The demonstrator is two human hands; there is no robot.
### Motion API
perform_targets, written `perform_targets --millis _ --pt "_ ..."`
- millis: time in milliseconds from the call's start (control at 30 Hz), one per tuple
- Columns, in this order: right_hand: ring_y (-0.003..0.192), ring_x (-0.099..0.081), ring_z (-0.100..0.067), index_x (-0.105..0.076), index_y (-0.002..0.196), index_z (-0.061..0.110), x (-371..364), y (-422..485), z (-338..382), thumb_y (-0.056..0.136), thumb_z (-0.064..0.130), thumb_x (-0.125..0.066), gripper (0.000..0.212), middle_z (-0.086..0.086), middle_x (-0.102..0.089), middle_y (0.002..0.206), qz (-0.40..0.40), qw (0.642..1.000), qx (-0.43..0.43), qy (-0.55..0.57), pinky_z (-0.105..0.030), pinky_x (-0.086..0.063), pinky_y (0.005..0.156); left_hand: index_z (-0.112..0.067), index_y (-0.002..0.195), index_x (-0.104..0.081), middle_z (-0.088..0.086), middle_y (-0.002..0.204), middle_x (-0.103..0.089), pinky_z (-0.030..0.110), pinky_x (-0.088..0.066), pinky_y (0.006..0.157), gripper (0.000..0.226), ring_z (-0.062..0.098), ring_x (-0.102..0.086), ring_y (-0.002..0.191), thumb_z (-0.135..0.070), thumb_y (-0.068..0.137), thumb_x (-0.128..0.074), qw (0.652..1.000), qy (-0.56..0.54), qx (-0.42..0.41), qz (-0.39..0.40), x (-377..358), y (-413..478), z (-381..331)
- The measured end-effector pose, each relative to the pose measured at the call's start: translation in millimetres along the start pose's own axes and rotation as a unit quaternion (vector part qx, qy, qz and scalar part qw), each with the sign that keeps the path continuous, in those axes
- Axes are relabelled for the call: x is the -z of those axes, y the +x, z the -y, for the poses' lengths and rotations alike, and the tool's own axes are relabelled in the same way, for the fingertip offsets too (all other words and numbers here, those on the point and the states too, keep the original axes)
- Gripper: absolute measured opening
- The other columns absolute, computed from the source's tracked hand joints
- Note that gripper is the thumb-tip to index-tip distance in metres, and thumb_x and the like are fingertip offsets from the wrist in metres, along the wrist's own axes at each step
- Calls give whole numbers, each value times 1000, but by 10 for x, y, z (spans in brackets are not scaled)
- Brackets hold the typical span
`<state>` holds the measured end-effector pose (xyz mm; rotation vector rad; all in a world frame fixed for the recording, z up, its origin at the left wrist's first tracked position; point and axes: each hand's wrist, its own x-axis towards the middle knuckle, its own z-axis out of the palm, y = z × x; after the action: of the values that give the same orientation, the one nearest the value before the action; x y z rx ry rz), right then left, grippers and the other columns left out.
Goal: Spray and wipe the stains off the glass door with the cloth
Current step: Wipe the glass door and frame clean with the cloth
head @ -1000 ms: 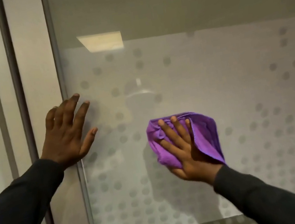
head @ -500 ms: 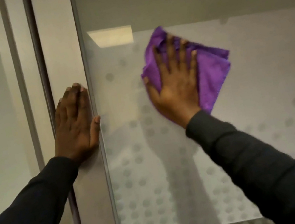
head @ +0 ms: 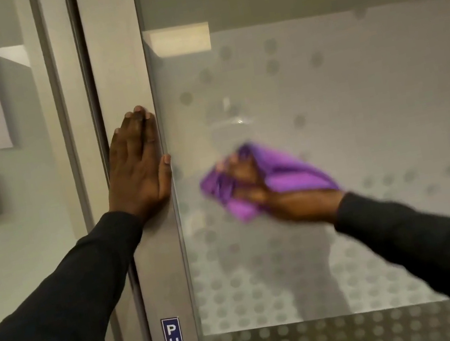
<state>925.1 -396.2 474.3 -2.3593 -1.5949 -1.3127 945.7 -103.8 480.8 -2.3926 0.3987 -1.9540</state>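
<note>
On the dotted glass door (head: 358,116), the right hand (head: 283,202) grips a bunched, motion-blurred purple cloth (head: 294,176) against the pane, while the left hand (head: 136,171) rests flat, fingers straight, on the metal frame (head: 160,272) beside it.

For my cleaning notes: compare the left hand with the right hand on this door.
The left hand lies flat, fingers straight, on the metal door frame; the right hand holds a bunched purple cloth against the dotted glass. The left hand is sharp; the right hand is motion-blurred. Both come from black sleeves.
</note>
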Motion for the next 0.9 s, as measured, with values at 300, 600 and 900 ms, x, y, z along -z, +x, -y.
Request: perform_targets --millis 300,600,900 --pt "144 -32 -53 -55 144 9 -145 748 -325 96 22 -66 51 -30 -41 153 -231 961 -107 -106 -50 -12 126 -3 157 -13 18 165 -9 45 -7 125 71 29 -6 154 -36 100 -38 1000 0 -4 -11 7 2 3" --pt "154 -20 -16 -38 154 25 -1076 -576 879 104 19 -42 50 0 -29 166 51 992 48 105 -32 -16 127 -5 157 -11 17 166 -7 41 -3 125 71 29 -5 154 -36 99 -38 1000 -5 0 -1 17 -15 6" --pt "88 -63 11 -72 110 29 147 -514 443 93 27 -58 22 21 -74 95 31 917 -273 288 -14 -49 82 -5 158 -9 18 166 -6 44 -3 125 72 29 -3 154 -38 100 -35 1000 -14 3 1 27 -21 -9"
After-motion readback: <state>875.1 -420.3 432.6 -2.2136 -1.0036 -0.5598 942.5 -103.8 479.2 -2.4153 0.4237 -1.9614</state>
